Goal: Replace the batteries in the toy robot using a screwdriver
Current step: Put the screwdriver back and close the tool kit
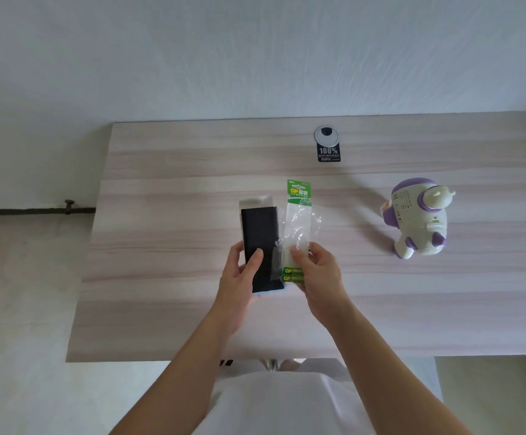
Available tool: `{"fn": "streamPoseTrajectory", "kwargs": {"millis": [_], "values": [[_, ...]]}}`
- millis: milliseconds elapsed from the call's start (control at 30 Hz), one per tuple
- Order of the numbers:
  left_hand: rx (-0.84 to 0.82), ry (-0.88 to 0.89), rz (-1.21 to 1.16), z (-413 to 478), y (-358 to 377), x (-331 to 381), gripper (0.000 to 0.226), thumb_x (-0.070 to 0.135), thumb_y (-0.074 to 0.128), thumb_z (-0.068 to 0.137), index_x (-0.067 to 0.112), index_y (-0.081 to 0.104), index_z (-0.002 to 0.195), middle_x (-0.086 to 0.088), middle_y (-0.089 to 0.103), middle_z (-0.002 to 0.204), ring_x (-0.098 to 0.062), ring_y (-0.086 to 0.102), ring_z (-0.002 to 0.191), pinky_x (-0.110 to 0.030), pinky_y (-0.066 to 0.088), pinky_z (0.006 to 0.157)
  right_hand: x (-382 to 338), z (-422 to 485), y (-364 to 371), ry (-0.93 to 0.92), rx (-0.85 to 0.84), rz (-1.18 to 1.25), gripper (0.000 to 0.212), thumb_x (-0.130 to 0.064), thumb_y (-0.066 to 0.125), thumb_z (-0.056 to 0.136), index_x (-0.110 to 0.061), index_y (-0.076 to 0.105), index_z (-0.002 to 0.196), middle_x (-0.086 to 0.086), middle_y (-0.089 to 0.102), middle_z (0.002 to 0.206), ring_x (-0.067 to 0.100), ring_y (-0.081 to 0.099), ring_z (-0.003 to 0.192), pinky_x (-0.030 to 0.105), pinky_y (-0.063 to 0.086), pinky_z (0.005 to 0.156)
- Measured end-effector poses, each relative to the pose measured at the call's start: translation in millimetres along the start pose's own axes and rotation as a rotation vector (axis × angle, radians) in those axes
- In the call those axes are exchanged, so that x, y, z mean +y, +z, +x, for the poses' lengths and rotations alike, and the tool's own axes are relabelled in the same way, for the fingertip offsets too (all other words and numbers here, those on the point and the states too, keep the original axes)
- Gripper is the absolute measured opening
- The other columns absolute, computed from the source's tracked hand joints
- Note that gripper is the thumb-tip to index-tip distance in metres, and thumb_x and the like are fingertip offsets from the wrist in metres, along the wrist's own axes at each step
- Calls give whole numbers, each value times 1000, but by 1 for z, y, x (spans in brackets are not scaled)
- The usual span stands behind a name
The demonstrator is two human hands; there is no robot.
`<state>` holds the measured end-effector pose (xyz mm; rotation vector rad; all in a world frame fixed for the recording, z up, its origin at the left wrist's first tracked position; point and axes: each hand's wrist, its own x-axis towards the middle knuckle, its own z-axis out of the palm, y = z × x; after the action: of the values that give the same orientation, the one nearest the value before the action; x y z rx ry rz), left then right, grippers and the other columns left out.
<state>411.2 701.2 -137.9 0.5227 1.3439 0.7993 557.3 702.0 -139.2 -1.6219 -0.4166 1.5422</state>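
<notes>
- Fingers (254, 262) of the left hand (239, 277) curl round the near end of a flat black case (260, 233), thumb on top. Cannot tell whether the case is lifted or resting on the table (167, 246).
- Right hand (319, 274) pinches the battery pack (300, 221), just beside the case at its 3 o'clock. Thumb is on the clear film, two green cells sit low by the palm, and the green header card points to 12 o'clock.
- Toy robot (418, 218) is on the table, well apart at 3 o'clock of the hands, untouched. White body, purple trim, dotted speaker grille facing up. Seems tipped over rather than standing.
- Progress, my reading: barely begun. Cells are still packed, no screwdriver is visible (possibly in the case), and the robot is not visibly opened. Unscrewing, swapping and closing all remain.
</notes>
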Motion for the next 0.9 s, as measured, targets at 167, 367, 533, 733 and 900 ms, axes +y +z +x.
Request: {"fn": "streamPoseTrajectory", "kwargs": {"millis": [167,367,533,733,900], "values": [[-12,51,11,-22,6,40,33,34,59,98,35,49,129,-3,71,112,-29,74,93,-43,62,67,-43,-20,6,-136,-57,-72,15,-18,58,100,-9,69,104,21,72,101,44,67,101,60,55,91],[24,146,-96,-44,17,78,27,29,65,95,35,55,119,-3,72,107,-29,72,95,-42,61,65,-84,-41,10,-286,-157,-158,12,-19,59,99,-12,69,102,22,69,98,29,69,81,46,59,75],[23,189,-138,-59,15,94,36,31,67,92,31,54,126,-6,73,111,-30,73,95,-39,60,63,-99,-56,21,-390,-184,-339,12,-27,53,102,-19,62,103,8,66,88,18,63,69,28,51,50],[53,206,-197,-72,8,105,59,33,75,76,28,53,131,-7,72,113,-34,73,98,-44,61,65,-112,-63,31,-344,-243,-212,16,-26,54,102,-13,62,103,8,60,79,15,53,62,25,39,44],[125,221,-234,-84,6,112,55,29,75,79,26,54,130,-12,69,117,-36,70,101,-42,60,61,-121,-65,34,-363,-283,-186,18,-26,52,103,-11,61,107,9,58,78,12,52,58,23,39,43]]}}
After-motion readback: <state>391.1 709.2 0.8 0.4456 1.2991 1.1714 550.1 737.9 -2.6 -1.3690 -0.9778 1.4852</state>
